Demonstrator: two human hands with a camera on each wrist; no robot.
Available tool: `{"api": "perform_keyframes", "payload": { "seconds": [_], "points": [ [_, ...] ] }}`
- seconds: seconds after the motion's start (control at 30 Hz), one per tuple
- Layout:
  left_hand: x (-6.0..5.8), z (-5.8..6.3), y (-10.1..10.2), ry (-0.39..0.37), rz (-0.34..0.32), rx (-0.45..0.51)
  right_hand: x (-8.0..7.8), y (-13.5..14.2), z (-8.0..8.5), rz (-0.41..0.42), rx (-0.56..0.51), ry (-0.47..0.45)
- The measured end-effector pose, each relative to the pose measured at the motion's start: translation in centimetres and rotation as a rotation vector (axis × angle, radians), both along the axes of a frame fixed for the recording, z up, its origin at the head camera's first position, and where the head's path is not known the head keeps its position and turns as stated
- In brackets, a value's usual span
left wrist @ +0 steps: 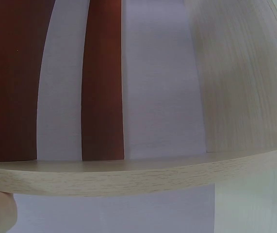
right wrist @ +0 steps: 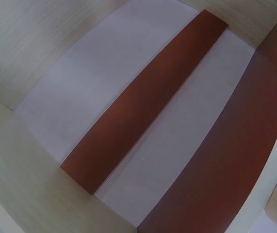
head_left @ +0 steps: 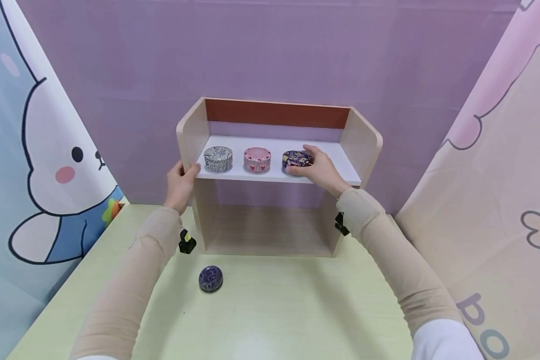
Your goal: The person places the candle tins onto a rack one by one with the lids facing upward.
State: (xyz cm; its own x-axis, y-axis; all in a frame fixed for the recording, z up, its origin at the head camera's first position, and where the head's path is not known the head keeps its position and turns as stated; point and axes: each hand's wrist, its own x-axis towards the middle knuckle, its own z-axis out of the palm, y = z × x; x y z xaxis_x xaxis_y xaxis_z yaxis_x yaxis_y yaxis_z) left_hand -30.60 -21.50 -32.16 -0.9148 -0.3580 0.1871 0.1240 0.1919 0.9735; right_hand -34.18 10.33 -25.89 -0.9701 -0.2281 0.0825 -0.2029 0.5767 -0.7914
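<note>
A small wooden shelf unit (head_left: 190, 132) with a white upper shelf (head_left: 274, 176) stands on the table. Three round tins sit in a row on that shelf: a black-and-white striped tin (head_left: 218, 159), a pink tin with hearts (head_left: 257, 160) and a dark blue flowered tin (head_left: 294, 158). My right hand (head_left: 321, 171) pinches the flowered tin between thumb and fingers. My left hand (head_left: 181, 187) grips the unit's left side panel, its thumb at the front edge. Only a bit of the left hand shows in the left wrist view.
A purple round tin (head_left: 210, 278) lies on the pale table (head_left: 270, 315), in front of the unit's left side. The lower compartment (head_left: 270, 230) is below the white shelf. Purple cloth (head_left: 274, 50) hangs behind, with printed cloths at both sides.
</note>
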Motion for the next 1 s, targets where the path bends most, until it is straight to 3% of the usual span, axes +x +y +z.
{"api": "perform_keyframes", "payload": {
  "seconds": [0.13,0.4,0.57,0.73,1.0],
  "points": [
    [0.0,0.0,0.0,0.005,0.002,0.002,0.4,0.3,-0.1,0.009,-0.053,0.016],
    [0.0,-0.1,-0.2,0.012,0.001,0.013,1.3,1.2,-0.1,-0.077,-0.253,0.228],
    [0.0,0.0,-0.2,0.006,-0.001,0.003,2.3,1.3,0.2,-0.124,-0.304,0.294],
    [0.1,0.2,-0.2,0.001,-0.004,-0.009,3.7,1.6,-0.1,-0.059,-0.285,0.255],
    [0.0,-0.1,-0.2,-0.010,-0.017,0.007,6.0,1.7,-1.9,0.098,-0.351,0.160]
  ]
}}
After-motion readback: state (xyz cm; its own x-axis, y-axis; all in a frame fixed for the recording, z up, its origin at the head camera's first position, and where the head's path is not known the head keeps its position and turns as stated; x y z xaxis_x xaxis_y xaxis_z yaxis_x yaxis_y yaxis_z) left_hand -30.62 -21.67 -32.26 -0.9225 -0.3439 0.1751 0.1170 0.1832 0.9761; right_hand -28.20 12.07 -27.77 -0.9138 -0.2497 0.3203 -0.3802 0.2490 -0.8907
